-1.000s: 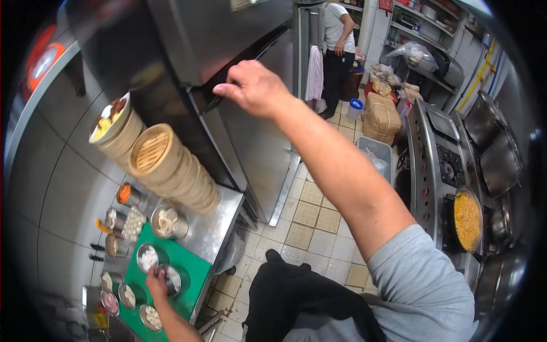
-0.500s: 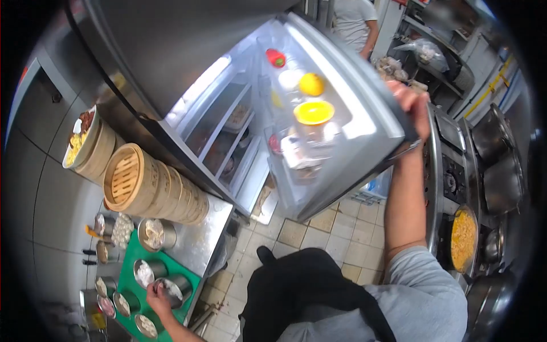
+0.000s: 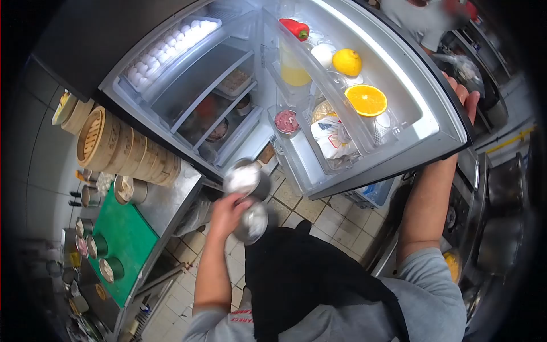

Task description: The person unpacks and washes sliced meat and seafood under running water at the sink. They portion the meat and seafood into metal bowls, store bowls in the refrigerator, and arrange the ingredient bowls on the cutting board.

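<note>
Two round metal containers, an upper one (image 3: pixel 262 186) and a lower one (image 3: pixel 245 234), are pinched together by my left hand (image 3: pixel 229 213) in front of the refrigerator. Both hold something white and are smeared by motion. My right hand (image 3: pixel 464 98) grips the outer edge of the open refrigerator door (image 3: pixel 390 166), its fingers partly hidden. Inside the door are a red pepper (image 3: pixel 296 28), a lemon (image 3: pixel 347 62), a halved orange (image 3: pixel 366 101) and a small cup of pink meat (image 3: pixel 286 122). A tray of eggs (image 3: pixel 165 50) sits on the upper shelf.
Stacked bamboo steamers (image 3: pixel 122 142) stand on the metal counter at left, beside a green cutting board (image 3: pixel 134 228) with several metal containers (image 3: pixel 111 269). A stove (image 3: pixel 456 211) and pots (image 3: pixel 504 182) line the right. Another person (image 3: pixel 413 20) is behind the door.
My left hand has lifted the two containers off the green board and carried them right, toward the refrigerator. The door has swung wider open, with my right hand still on it.
</note>
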Demonstrator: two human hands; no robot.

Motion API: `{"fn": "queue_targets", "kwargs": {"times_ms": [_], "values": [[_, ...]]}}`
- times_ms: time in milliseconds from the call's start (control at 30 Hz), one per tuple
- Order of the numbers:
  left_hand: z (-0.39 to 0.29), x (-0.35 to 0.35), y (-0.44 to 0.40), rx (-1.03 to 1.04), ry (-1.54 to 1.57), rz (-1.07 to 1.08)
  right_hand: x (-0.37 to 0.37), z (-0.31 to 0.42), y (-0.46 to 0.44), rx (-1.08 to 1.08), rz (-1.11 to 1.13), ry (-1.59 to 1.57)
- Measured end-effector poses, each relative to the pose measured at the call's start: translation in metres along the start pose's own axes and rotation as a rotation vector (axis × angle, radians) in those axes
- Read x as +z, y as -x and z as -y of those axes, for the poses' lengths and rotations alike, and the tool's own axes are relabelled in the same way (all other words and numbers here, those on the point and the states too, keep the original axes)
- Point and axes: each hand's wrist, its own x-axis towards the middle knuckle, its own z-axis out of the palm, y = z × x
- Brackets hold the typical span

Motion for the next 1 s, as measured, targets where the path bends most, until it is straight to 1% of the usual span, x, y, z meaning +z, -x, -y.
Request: {"fn": "queue_targets", "kwargs": {"times_ms": [33,133,167,233,267,300,333,367,400,467,500,533,567,600,633,667,700,733,800,833,867,900,967,1000], "values": [[-0.015,0.021,-0.023,0.015,0.022,0.086,-0.003,0.0,-0.002,0.011,0.012,-0.009],[-0.02,0.09,-0.094,0.207,0.02,0.223,-0.003,0.005,-0.001,-0.002,-0.04,0.127],[-0.02,0.112,-0.116,0.263,-0.002,0.27,0.002,0.006,0.0,0.003,-0.037,0.128],[-0.015,0.149,-0.159,0.334,-0.076,0.353,0.016,0.003,-0.001,-0.028,-0.147,0.168],[-0.019,0.161,-0.175,0.331,-0.067,0.343,0.021,0.001,0.0,-0.052,-0.169,0.169],[-0.022,0.172,-0.19,0.276,-0.15,0.395,0.025,0.0,-0.001,-0.043,-0.159,0.167],[-0.021,0.18,-0.203,0.218,-0.233,0.45,0.028,0.0,0.0,-0.067,-0.208,0.304],[-0.015,0.183,-0.213,0.208,-0.222,0.449,0.029,-0.002,0.0,-0.086,-0.259,0.442],[-0.009,0.188,-0.221,0.193,-0.294,0.428,0.029,0.002,-0.003,0.014,-0.09,0.308],[-0.002,0.2,-0.235,0.172,-0.451,0.351,0.029,0.002,-0.001,0.024,-0.05,0.31],[-0.006,0.205,-0.234,0.164,-0.446,0.352,0.033,0.001,-0.001,0.024,-0.011,0.31],[-0.01,0.21,-0.232,0.075,-0.399,0.264,0.027,0.003,0.001,-0.003,-0.102,0.368],[-0.014,0.215,-0.229,-0.012,-0.354,0.176,0.029,0.002,0.003,0.005,-0.102,0.366],[0.001,0.233,-0.235,-0.085,-0.286,0.127,0.035,0.0,0.004,-0.013,-0.148,0.443],[0.025,0.259,-0.24,-0.092,-0.286,0.127,0.038,0.0,0.006,-0.032,-0.194,0.521],[0.052,0.287,-0.245,-0.175,0.047,0.029,0.035,0.003,0.006,0.005,-0.07,0.516],[0.063,0.302,-0.244,-0.252,0.379,-0.075,0.034,0.004,0.006,0.008,-0.065,0.509],[0.052,0.298,-0.232,-0.258,0.378,-0.086,0.035,0.004,0.007,0.012,-0.098,0.48],[-0.011,0.251,-0.188,0.009,-0.151,-0.026,0.036,0.004,0.007,0.024,-0.123,0.424],[-0.057,0.211,-0.157,-0.097,-0.042,-0.037,0.035,0.006,0.007,0.047,-0.049,0.425],[-0.044,0.209,-0.145,-0.006,-0.053,-0.089,0.032,0.006,0.007,0.068,0.029,0.421],[-0.029,0.208,-0.132,0.085,-0.069,-0.145,0.028,0.005,0.01,0.071,0.042,0.379],[-0.008,0.189,-0.095,-0.048,-0.01,-0.132,0.019,0.006,0.02,0.012,-0.137,0.605],[0.01,0.179,-0.075,-0.064,-0.024,-0.104,0.018,0.009,0.027,0.095,-0.276,0.921]]}}
